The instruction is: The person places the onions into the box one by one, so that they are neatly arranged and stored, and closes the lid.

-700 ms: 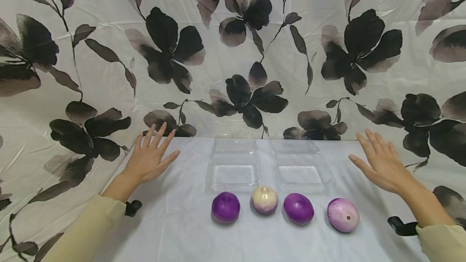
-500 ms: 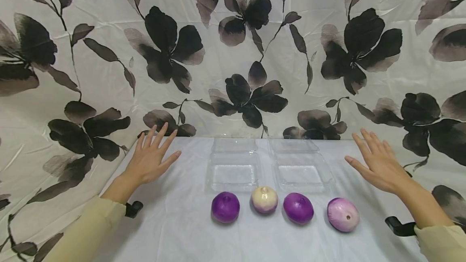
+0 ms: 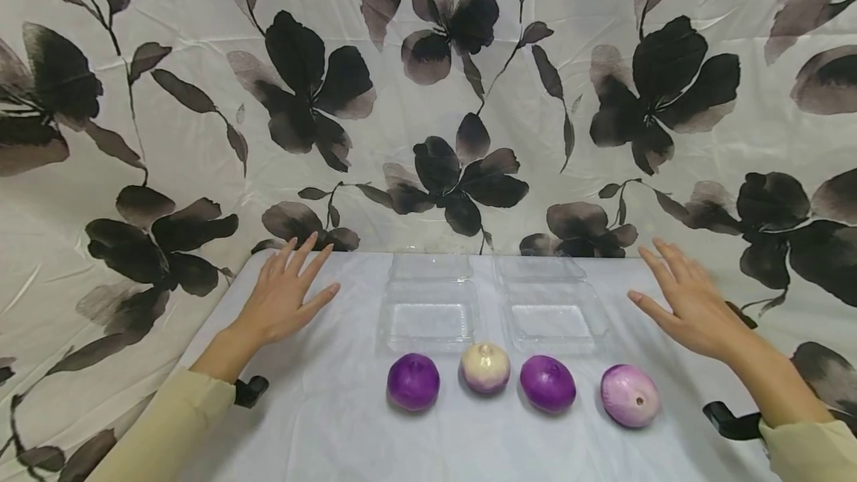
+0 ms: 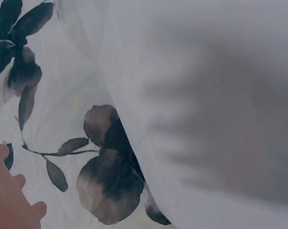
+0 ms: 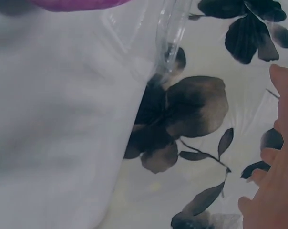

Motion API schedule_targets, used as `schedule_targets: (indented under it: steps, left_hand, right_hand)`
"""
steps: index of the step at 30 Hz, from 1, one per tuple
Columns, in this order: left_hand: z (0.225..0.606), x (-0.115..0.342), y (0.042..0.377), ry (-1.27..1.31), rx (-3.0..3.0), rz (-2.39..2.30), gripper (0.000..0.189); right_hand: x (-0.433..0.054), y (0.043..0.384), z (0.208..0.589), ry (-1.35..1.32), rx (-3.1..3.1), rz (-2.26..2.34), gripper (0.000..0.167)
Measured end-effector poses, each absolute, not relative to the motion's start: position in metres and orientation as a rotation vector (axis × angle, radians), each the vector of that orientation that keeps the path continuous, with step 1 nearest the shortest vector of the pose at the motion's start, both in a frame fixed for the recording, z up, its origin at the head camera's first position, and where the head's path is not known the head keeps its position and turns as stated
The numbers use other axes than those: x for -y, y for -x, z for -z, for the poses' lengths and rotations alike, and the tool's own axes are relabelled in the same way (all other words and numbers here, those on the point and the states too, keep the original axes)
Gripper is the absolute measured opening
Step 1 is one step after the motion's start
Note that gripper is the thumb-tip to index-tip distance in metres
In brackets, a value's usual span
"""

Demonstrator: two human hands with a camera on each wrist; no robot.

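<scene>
In the head view, my left hand (image 3: 283, 303) hovers over the table's left side with its fingers spread, holding nothing. My right hand (image 3: 696, 311) is held the same way on the right, also without anything in it. Between them lies a row of onions: a dark purple one (image 3: 413, 382), a cream one (image 3: 485, 368), a second purple one (image 3: 547, 384) and a pale pinkish-purple one (image 3: 630, 396). Behind the row, two clear plastic boxes (image 3: 430, 290) (image 3: 556, 292) stand with their lids folded back. Both wrist views catch only part of each hand's fingers.
A white cloth (image 3: 335, 430) covers the table. Floral fabric (image 3: 462, 95) hangs behind it and at the sides. A black wrist mount (image 3: 251, 391) juts from the left sleeve, and another black mount (image 3: 730, 421) from the right one.
Both hands have drifted slightly inward, the left one to the right and the right one to the left. The onions and boxes stay in place.
</scene>
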State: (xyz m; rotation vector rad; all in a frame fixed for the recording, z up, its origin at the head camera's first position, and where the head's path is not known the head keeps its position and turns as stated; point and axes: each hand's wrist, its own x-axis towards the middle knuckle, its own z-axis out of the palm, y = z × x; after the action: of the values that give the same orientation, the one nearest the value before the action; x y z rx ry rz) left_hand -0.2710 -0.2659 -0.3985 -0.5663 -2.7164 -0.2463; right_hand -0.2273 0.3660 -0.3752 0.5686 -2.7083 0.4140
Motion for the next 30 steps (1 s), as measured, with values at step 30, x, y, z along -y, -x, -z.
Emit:
schedule_targets:
  steps: [30]
  left_hand:
    - [0.41, 0.244, 0.266, 0.569, 2.746, 0.654, 0.08]
  right_hand:
    - [-0.317, 0.222, 0.367, -0.775, 2.616, -0.529, 0.069]
